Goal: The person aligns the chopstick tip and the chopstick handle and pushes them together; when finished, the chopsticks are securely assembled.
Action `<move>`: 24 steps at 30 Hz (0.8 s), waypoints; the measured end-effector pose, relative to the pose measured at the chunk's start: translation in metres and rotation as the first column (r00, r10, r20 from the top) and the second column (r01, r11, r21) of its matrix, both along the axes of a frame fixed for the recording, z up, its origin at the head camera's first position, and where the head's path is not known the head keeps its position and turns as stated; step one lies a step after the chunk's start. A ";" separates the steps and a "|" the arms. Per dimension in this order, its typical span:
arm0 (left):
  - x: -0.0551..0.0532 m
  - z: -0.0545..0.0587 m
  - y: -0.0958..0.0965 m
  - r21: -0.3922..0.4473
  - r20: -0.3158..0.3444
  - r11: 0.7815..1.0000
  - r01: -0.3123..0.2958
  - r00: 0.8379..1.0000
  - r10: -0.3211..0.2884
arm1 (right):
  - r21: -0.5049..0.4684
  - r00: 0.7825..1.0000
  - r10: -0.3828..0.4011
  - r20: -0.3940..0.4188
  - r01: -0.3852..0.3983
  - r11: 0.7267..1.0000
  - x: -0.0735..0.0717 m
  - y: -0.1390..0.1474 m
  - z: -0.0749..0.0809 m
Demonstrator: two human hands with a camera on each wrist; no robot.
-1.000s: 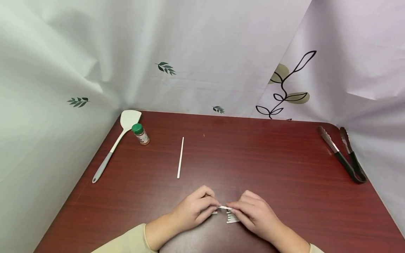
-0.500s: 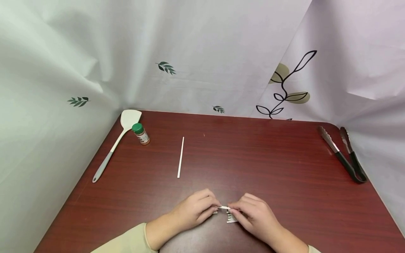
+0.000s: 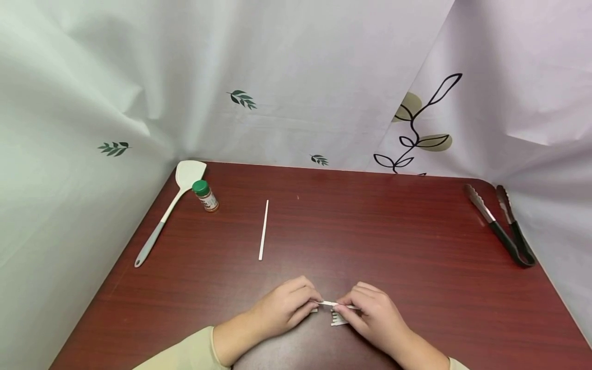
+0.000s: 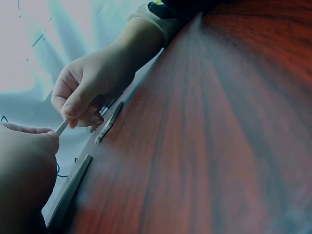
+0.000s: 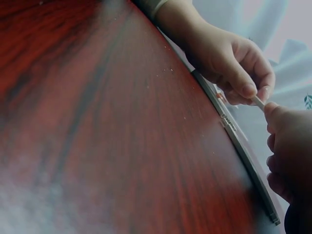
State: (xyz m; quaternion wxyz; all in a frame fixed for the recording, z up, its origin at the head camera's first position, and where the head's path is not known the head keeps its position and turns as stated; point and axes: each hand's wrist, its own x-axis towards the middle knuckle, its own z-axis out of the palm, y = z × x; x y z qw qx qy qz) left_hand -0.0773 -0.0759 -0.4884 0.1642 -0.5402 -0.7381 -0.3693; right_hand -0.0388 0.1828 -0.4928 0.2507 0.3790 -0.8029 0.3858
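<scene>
Both hands pinch one thin white stick [image 3: 328, 303] between thumb and fingers, just above the table's front part. My left hand [image 3: 288, 307] grips its left part, and my right hand [image 3: 373, 311] grips it a short gap away. A bit of the stick shows past the right thumb. Several white sticks [image 3: 339, 319] lie side by side beneath the right hand, partly covered by it. Near the left fingertips the end of another white piece [image 3: 314, 310] peeks out. The right wrist view shows the held stick [image 5: 258, 103] spanning the fingertips, over rough-ended pieces [image 5: 228, 122] on the table.
A single white stick [image 3: 263, 230] lies farther back on the dark red table [image 3: 379, 231]. At the back left are a white spatula [image 3: 168, 210] and a green-capped spice jar [image 3: 205, 196]. Tongs [image 3: 504, 231] lie at the right edge. White curtains [image 3: 296, 77] surround the table.
The right hand's fingers have shifted slightly along the stick, so some of it now shows past the thumb. The left hand's raised knuckles have sunk a little. The other things stay put.
</scene>
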 end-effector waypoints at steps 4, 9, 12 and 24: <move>0.001 0.001 0.001 -0.016 0.008 1.000 -0.004 1.000 0.004 | -0.017 1.000 0.018 -0.016 -0.018 1.000 -0.001 -0.002 -0.001; 0.002 0.001 0.001 -0.032 0.016 0.999 -0.010 1.000 0.010 | -0.034 0.999 0.031 -0.029 -0.032 0.999 -0.003 -0.003 -0.002; 0.003 0.002 0.001 -0.037 0.017 0.999 -0.015 1.000 0.016 | -0.040 0.999 0.035 -0.031 -0.037 0.999 -0.003 -0.004 -0.002; 0.007 0.003 0.005 -0.043 0.019 0.998 -0.048 0.999 0.048 | -0.097 0.997 0.064 -0.052 -0.069 0.993 -0.004 -0.006 0.000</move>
